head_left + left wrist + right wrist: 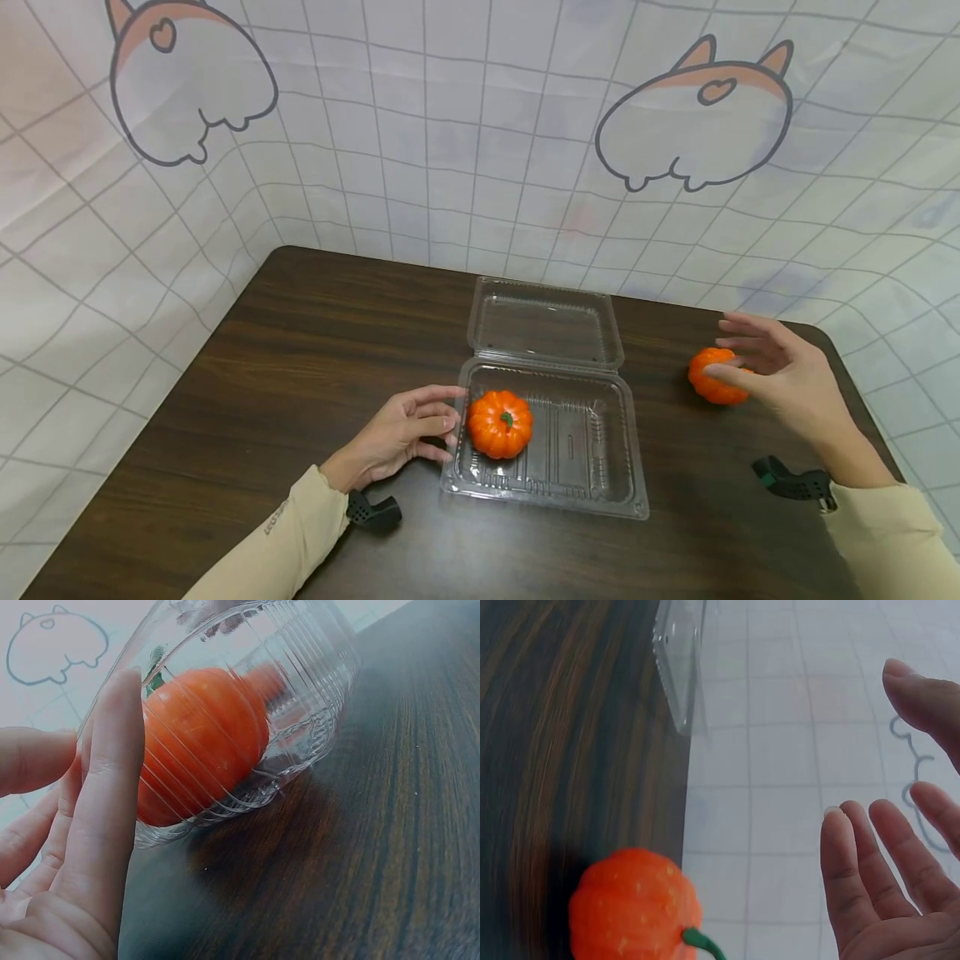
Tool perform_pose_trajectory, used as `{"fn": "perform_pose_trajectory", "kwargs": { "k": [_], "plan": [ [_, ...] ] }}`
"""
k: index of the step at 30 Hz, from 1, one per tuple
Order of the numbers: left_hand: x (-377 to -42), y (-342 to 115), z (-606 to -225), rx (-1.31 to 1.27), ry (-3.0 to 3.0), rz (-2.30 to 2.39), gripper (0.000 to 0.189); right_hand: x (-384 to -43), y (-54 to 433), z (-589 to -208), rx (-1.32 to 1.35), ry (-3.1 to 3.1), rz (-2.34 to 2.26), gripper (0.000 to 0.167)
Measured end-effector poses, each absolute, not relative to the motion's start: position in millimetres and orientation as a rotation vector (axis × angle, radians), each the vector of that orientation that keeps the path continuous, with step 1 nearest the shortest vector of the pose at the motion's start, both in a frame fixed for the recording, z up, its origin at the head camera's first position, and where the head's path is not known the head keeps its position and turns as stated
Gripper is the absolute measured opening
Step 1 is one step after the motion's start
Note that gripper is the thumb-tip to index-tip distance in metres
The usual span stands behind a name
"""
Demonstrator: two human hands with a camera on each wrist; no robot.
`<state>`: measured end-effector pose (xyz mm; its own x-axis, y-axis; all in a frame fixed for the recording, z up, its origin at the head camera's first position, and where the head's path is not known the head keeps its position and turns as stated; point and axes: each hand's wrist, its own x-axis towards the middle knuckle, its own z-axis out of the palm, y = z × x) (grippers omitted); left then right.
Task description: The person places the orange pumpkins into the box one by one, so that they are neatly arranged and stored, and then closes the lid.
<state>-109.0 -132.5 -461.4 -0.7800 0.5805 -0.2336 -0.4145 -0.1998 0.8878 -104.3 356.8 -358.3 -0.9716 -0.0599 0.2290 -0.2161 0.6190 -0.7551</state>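
Observation:
A clear plastic clamshell box (pixel 551 497) lies on the table with its lid (pixel 546 325) folded back. Inside its left part sits a small orange pumpkin (pixel 500 425) with a green stem, seen through the clear wall in the left wrist view. My left hand (pixel 408 433) is at the box's left rim, its fingers fairly straight along the wall; whether they press on it is unclear. Over at the right, a second orange pumpkin (pixel 705 379) stands on the table. My right hand (pixel 795 375) hovers above and beside it, fingers spread and apart from the pumpkin (pixel 634 907) in the right wrist view.
The dark wood table (pixel 300 350) has rounded back corners. Behind and beside it hangs a white gridded cloth (pixel 450 125) with cartoon animal prints. A black wrist strap (pixel 373 510) is on the left wrist, and another (pixel 791 482) on the right.

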Motion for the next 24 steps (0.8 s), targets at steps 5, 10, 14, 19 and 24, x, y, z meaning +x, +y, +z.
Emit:
{"fn": "perform_pose_trajectory", "kwargs": {
  "k": [5, 10, 14, 19, 24],
  "plan": [
    [-108.5, -133.0, -461.5, 0.191, 1.43, 2.025, 0.061, -105.4, 366.7, -362.9, 0.203, -2.635, 1.301, 0.071],
    [-107.8, -133.5, -461.4, 0.193, 1.425, 2.029, 0.061, -104.4, 374.3, -364.7, 0.153, -2.644, 1.311, 0.072],
    [-108.0, -133.5, -461.3, 0.199, 1.417, 2.035, 0.061, -103.6, 380.7, -366.3, 0.119, -2.645, 1.33, 0.071],
    [-109.0, -132.4, -460.8, 0.2, 1.42, 2.032, 0.062, -103.1, 389.2, -370.5, 0.089, -2.633, 1.313, 0.071],
    [-109.5, -132.2, -462.1, 0.198, 1.432, 2.025, 0.063, -104.6, 397.4, -376.4, 0.058, -2.623, 1.31, 0.07]
  ]
}}
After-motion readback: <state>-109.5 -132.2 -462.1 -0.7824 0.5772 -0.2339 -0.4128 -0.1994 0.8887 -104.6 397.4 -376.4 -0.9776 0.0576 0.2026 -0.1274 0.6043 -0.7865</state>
